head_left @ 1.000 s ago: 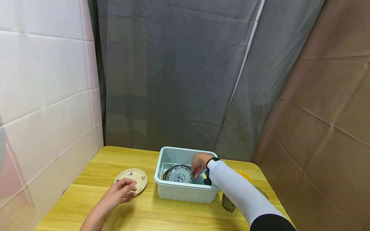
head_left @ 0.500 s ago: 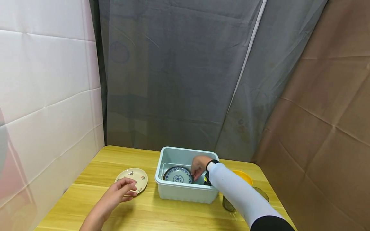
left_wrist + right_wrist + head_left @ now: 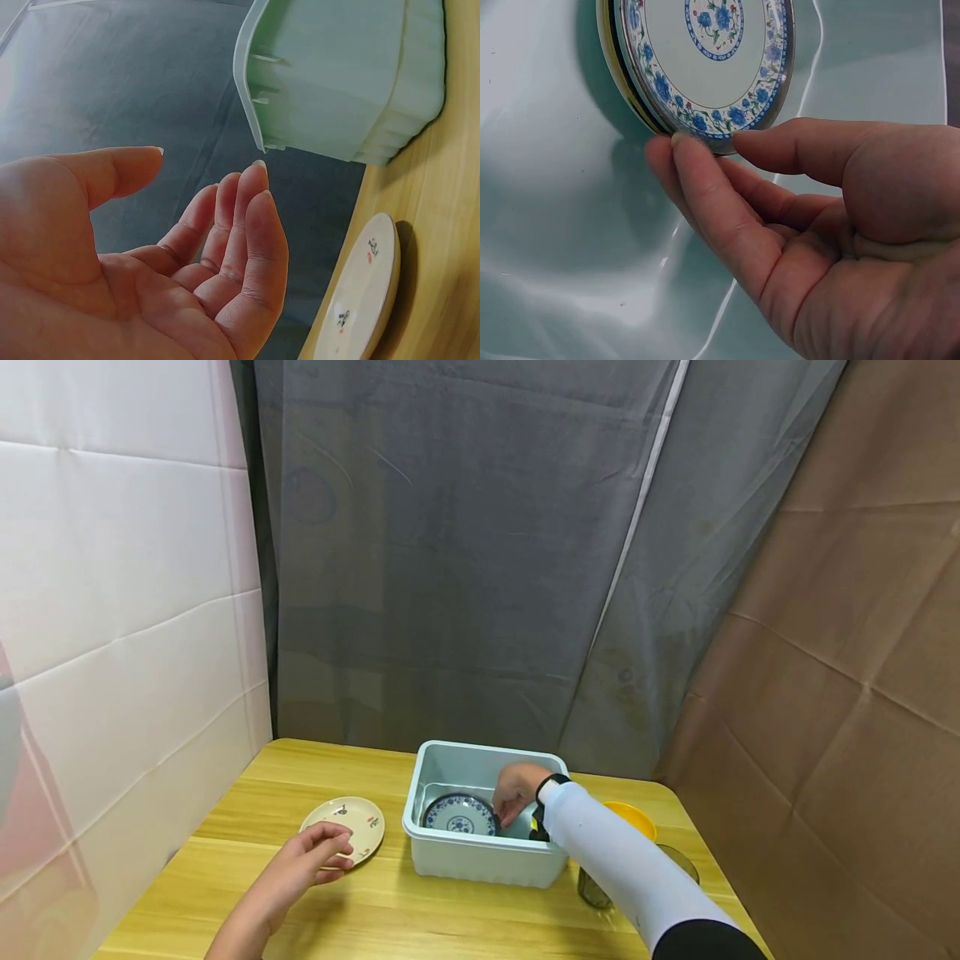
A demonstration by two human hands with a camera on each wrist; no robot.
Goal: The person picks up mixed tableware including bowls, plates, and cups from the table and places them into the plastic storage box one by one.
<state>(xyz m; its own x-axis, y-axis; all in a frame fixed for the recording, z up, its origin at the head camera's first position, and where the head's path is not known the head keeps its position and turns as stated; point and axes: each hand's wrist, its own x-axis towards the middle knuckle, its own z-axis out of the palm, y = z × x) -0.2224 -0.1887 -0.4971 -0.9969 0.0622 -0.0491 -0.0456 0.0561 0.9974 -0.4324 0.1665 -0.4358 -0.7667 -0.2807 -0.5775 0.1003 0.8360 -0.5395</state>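
On the wooden counter (image 3: 420, 927): hands and tableware, near to far.
Left hand (image 3: 306, 862): fingers loosely curved, nothing held, near cream plate (image 3: 351, 814). Pale-green tub (image 3: 480, 862): contains blue-flowered plate (image 3: 459, 818), right rim pinched by fingers of right hand (image 3: 516, 792); yellow-and-black-edged piece (image 3: 619, 82) against its underside. Handling, as judged: light pinch, both rims aligned, fingertips kept from between. Behind: grey curtain (image 3: 450, 568).

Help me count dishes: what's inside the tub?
The tub holds a blue-flowered plate, the right hand at its rim, above a yellow-edged dish. That dish's middle and anything beneath it are covered.
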